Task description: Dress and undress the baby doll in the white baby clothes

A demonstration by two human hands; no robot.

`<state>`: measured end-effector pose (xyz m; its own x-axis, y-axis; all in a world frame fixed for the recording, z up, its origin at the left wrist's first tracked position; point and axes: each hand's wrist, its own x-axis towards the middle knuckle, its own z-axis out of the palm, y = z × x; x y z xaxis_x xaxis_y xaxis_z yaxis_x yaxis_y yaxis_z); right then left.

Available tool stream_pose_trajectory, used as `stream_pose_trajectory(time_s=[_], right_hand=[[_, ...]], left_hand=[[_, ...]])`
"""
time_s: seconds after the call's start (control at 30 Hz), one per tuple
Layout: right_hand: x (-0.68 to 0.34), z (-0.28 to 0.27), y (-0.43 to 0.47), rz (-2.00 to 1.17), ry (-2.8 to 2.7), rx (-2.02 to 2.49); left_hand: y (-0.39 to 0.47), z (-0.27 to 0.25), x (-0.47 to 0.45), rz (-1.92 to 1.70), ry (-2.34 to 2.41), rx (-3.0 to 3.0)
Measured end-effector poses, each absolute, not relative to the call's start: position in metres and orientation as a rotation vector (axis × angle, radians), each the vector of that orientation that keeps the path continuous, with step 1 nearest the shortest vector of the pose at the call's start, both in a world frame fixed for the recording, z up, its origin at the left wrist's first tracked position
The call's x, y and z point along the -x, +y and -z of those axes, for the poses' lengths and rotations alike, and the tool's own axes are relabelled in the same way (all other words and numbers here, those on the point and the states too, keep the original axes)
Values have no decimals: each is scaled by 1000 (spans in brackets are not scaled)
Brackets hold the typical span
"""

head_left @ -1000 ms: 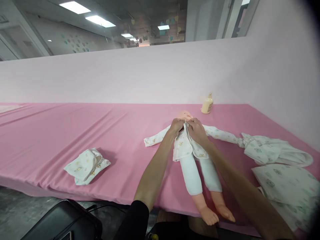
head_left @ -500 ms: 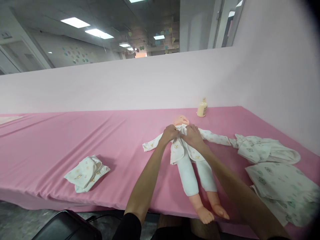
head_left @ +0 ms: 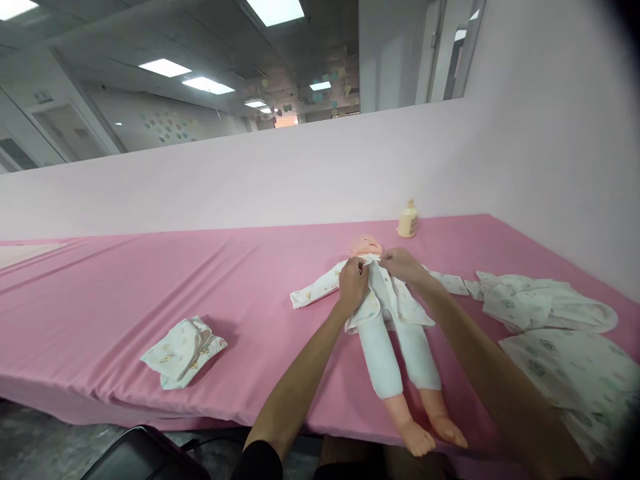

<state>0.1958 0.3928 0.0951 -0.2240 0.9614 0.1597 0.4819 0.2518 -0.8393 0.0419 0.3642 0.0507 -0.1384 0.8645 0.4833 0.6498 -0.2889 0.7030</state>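
A baby doll lies on its back on the pink sheet, feet toward me. It wears a white printed baby jacket with long sleeves, unfastened down the front, over white leggings. My left hand is closed on the jacket's front edge near the chest. At the collar, my right hand pinches the other front edge, just below the doll's head. The fingertips of both hands are partly hidden in the cloth.
A folded printed cloth lies to the left. Crumpled white garments and a printed cloth lie on the right. A cream pump bottle stands at the back by the wall. A black chair is below the table edge.
My left hand has turned and shifted over the jacket front. My right hand has moved slightly right toward the collar, and the jacket's front panels have moved. The camera view has shifted slightly.
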Motion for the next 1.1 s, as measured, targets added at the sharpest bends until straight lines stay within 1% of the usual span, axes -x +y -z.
stream_pose_trajectory(time_s=[0.13,0.27,0.67,1.1], right_hand=[[-193,-90,394,-1071,-1656,1207],[-187,-88,395,-1139,-1581,1174],[-182,-95,379,-955,-1692,1247],[-185,-93,379,-1011,-1731,1224]], left_hand=[[363,-50,-45,-1507,1682,-1877],[361,-46,-48,-1576,1644,-1864],[362,-39,-50,-1580,1626,-1928],[360,-41,-51,-1554,1633,-1894]])
